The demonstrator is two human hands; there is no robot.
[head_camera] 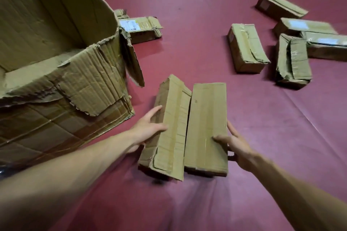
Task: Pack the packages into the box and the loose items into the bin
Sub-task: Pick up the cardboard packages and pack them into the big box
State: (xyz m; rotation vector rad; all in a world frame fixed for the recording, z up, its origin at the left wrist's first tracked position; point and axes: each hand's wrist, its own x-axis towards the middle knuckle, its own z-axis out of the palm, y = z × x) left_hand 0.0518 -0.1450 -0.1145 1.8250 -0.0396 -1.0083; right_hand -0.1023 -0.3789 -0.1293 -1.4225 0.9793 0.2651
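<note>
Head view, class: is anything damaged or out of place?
Yes. The big box is badly torn: ragged near wall, split right corner with a loose flap. The left package, in the left hand's grip, has a ripped near end; the right package, in the right hand, looks sound. A far package at right looks crushed.
</note>
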